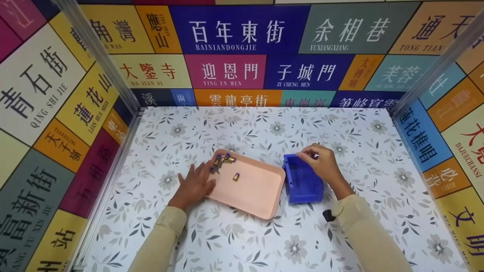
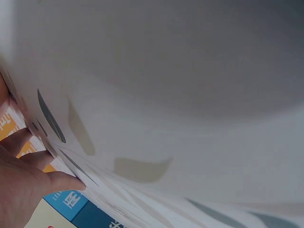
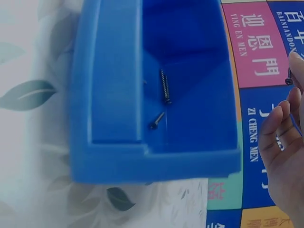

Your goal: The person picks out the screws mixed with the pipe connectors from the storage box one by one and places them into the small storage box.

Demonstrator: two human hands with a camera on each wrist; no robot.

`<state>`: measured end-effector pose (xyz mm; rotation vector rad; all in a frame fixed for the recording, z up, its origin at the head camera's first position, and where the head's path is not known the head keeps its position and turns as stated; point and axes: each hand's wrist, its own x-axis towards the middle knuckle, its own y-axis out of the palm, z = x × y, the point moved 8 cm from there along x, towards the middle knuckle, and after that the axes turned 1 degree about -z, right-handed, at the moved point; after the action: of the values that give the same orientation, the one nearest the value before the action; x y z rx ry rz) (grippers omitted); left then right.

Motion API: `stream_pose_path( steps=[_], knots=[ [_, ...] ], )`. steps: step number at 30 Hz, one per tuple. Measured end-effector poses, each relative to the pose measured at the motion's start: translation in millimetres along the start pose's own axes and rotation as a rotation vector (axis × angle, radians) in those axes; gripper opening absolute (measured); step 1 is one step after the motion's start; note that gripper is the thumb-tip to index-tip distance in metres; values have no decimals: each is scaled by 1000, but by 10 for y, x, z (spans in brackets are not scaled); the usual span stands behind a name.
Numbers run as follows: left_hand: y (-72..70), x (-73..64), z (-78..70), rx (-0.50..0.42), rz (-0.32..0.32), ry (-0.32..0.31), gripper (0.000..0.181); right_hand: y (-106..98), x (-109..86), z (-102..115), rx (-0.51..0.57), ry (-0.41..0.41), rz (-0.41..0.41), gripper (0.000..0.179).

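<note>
My left hand [image 1: 193, 187] rests at the left edge of a pink tray [image 1: 249, 196], fingers spread; in the left wrist view its fingertips [image 2: 71, 181] touch the patterned tabletop. At the tray's upper left lie several small brass-coloured pieces with purple ends [image 1: 223, 161], and a single similar piece [image 1: 236, 176] sits nearer the middle. Over the blue bin [image 1: 305, 197] to the right, my right hand [image 1: 321, 162] pinches a small dark screw [image 3: 289, 77] between thumb and fingers. Inside the bin lie a longer dark screw [image 3: 165, 87] and a shorter one [image 3: 156, 121].
A white tabletop [image 1: 234, 128] with a grey flower print lies under everything. Colourful panels with Chinese lettering [image 1: 238, 30] stand at the back and both sides. Beside the right sleeve is a small black object [image 1: 328, 215].
</note>
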<state>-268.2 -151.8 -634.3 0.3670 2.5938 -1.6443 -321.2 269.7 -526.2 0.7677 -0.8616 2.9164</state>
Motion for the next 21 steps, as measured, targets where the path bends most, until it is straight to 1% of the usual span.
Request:
stream_pose_path(
  steps=[5,10,16,18,21],
  knots=[
    [-6,-1,-2,-7,6,-4,69,-51,-58,-65,10,47,-28,6],
    [-5,-4,2,-10,12,-11,70,-83,-101,-93,4,59,-55,5],
    [16,-3,11,-9,16,-8,69,-99,-152,-230,27,124,-38,5],
    [17,0,12,-9,19,-10,69,-105,-163,-256,35,129,-31,5],
    [1,4,-2,-8,17,-9,70,-114,-172,-262,39,116,-21,5]
  ],
)
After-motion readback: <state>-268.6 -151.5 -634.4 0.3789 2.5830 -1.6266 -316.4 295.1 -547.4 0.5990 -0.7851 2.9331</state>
